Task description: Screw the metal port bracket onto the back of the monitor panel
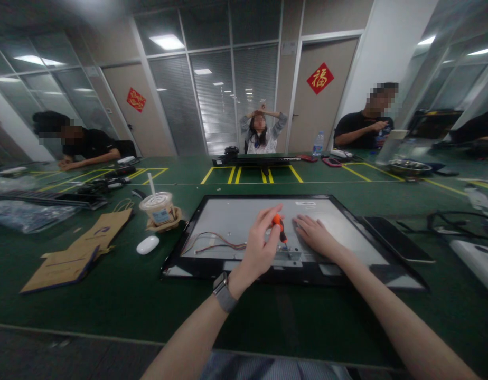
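My left hand point(263, 240), with a watch point(224, 292) on its wrist, grips an orange and black screwdriver point(278, 224). The screwdriver's tip points down at a metal bracket point(293, 256) near the front edge of a display panel point(224, 214). Flat on the panel's pale back, to the right of the screwdriver, lies my right hand point(316, 236) with its fingers spread. Thin wires point(216, 241) run across the panel to the left of my left hand. The panel lies on a green table point(149, 306), and its black frame shows around the edge.
Left of the panel stand an iced drink cup point(159, 211), a white earbud case point(148, 245) and a brown paper bag point(75, 253). A dark phone-like slab point(398, 240) lies on the right. Several people sit across the table, near a water bottle point(318, 143).
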`<state>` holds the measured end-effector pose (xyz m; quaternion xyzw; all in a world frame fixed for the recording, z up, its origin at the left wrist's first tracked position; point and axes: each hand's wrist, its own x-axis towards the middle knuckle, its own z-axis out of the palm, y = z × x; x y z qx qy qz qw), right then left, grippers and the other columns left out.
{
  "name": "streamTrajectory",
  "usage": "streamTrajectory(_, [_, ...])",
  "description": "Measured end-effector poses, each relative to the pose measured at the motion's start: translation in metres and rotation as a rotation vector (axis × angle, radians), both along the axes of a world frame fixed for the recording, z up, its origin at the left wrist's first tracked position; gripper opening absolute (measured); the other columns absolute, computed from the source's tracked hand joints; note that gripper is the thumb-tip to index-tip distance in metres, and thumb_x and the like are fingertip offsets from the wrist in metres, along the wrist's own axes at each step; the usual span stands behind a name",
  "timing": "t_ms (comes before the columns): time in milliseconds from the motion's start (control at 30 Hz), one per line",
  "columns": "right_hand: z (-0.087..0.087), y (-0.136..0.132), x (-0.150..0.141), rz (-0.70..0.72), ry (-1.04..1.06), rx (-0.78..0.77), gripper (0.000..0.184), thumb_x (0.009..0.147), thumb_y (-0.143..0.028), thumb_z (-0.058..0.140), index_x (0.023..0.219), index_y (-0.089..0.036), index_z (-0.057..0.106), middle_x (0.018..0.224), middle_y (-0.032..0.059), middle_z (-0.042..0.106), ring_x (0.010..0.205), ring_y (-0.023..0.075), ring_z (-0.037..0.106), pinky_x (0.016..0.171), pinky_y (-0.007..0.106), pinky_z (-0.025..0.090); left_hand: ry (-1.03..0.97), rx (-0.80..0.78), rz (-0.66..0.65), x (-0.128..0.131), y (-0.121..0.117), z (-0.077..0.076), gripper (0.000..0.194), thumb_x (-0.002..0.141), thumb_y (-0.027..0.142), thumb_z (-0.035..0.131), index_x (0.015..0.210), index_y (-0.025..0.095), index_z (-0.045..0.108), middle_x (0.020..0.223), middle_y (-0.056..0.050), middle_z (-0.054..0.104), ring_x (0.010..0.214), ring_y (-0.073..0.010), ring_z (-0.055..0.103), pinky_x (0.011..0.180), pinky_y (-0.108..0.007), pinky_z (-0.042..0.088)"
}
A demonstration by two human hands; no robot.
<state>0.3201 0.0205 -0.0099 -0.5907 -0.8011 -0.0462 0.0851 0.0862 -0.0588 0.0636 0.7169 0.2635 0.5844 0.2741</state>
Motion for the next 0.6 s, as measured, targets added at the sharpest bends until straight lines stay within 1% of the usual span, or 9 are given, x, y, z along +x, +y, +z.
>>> streamTrajectory(33, [0.000, 0.000, 0.000, 0.004, -0.004, 0.006, 0.049, 0.102, -0.027, 0.033, 0.146, -0.020, 0.053, 0.155, 0.0164, 0.049, 0.142, 0.0313, 0.044, 0.112, 0.058, 0.038, -0.001, -0.001, -0.027, 0.000, 0.000, 0.000, 0.042, 0.101, 0.019, 0.046, 0.142, 0.024, 0.054, 0.124, -0.010, 0.061, 0.105, -0.0168, 0.066, 0.091, -0.033, 0.058])
streamTrajectory(67, [0.000, 0.000, 0.000, 0.007, -0.008, 0.012, 0.049, 0.102, -0.026, 0.033, 0.146, -0.020, 0.053, 0.155, 0.0161, 0.049, 0.142, 0.0309, 0.045, 0.111, 0.058, 0.038, 0.004, 0.010, -0.022, 0.000, 0.000, 0.000, 0.041, 0.101, 0.019, 0.048, 0.140, 0.023, 0.055, 0.119, -0.009, 0.063, 0.102, -0.0165, 0.067, 0.090, -0.033, 0.058])
streamTrajectory(100, [-0.001, 0.000, 0.000, 0.008, -0.013, 0.016, 0.049, 0.102, -0.026, 0.033, 0.146, -0.021, 0.053, 0.155, 0.0157, 0.050, 0.142, 0.0306, 0.045, 0.111, 0.057, 0.039, 0.017, 0.029, 0.010, 0.000, 0.000, 0.001, 0.038, 0.100, 0.020, 0.052, 0.137, 0.023, 0.059, 0.112, -0.007, 0.064, 0.098, -0.0161, 0.067, 0.088, -0.033, 0.058])
streamTrajectory(167, [-0.003, 0.002, 0.001, 0.006, -0.018, 0.021, 0.049, 0.102, -0.026, 0.032, 0.146, -0.021, 0.053, 0.154, 0.0155, 0.050, 0.141, 0.0306, 0.046, 0.111, 0.058, 0.039, 0.044, 0.084, 0.112, 0.000, -0.001, 0.002, 0.031, 0.095, 0.023, 0.062, 0.126, 0.022, 0.067, 0.098, -0.004, 0.062, 0.088, -0.0149, 0.064, 0.085, -0.032, 0.058])
streamTrajectory(233, [-0.005, 0.003, 0.001, 0.001, -0.017, 0.024, 0.050, 0.102, -0.026, 0.031, 0.146, -0.019, 0.054, 0.155, 0.0163, 0.050, 0.141, 0.0314, 0.046, 0.111, 0.059, 0.039, 0.069, 0.124, 0.167, -0.001, -0.002, 0.004, 0.029, 0.093, 0.025, 0.067, 0.121, 0.022, 0.070, 0.092, -0.002, 0.058, 0.083, -0.0143, 0.062, 0.083, -0.031, 0.057])
streamTrajectory(300, [-0.007, 0.004, 0.002, 0.001, -0.013, 0.030, 0.050, 0.102, -0.026, 0.031, 0.145, -0.019, 0.054, 0.155, 0.0168, 0.050, 0.141, 0.0323, 0.046, 0.111, 0.060, 0.039, 0.092, 0.114, 0.141, -0.003, -0.003, 0.005, 0.034, 0.095, 0.023, 0.062, 0.129, 0.022, 0.065, 0.100, -0.005, 0.059, 0.089, -0.0154, 0.063, 0.086, -0.032, 0.057])
streamTrajectory(400, [-0.007, 0.004, 0.003, 0.017, -0.011, 0.035, 0.049, 0.102, -0.028, 0.033, 0.145, -0.020, 0.054, 0.154, 0.0163, 0.050, 0.141, 0.0328, 0.046, 0.110, 0.060, 0.039, 0.107, 0.055, 0.037, -0.003, -0.002, 0.004, 0.046, 0.098, 0.015, 0.050, 0.143, 0.023, 0.052, 0.118, -0.009, 0.061, 0.100, -0.0168, 0.067, 0.090, -0.034, 0.058])
streamTrajectory(467, [-0.007, 0.004, 0.004, 0.024, -0.016, 0.034, 0.049, 0.102, -0.028, 0.032, 0.146, -0.020, 0.053, 0.155, 0.0162, 0.050, 0.141, 0.0329, 0.045, 0.110, 0.060, 0.039, 0.088, 0.049, 0.033, -0.002, 0.001, 0.001, 0.047, 0.097, 0.014, 0.052, 0.143, 0.023, 0.050, 0.117, -0.008, 0.064, 0.098, -0.0165, 0.068, 0.089, -0.034, 0.059])
streamTrajectory(600, [-0.008, 0.004, 0.005, 0.021, -0.021, 0.040, 0.048, 0.103, -0.027, 0.032, 0.146, -0.020, 0.053, 0.154, 0.0163, 0.050, 0.143, 0.0326, 0.044, 0.110, 0.060, 0.039, 0.008, 0.063, 0.142, 0.000, 0.006, -0.005, 0.044, 0.092, 0.020, 0.066, 0.135, 0.024, 0.055, 0.106, -0.005, 0.069, 0.089, -0.0154, 0.068, 0.081, -0.031, 0.062])
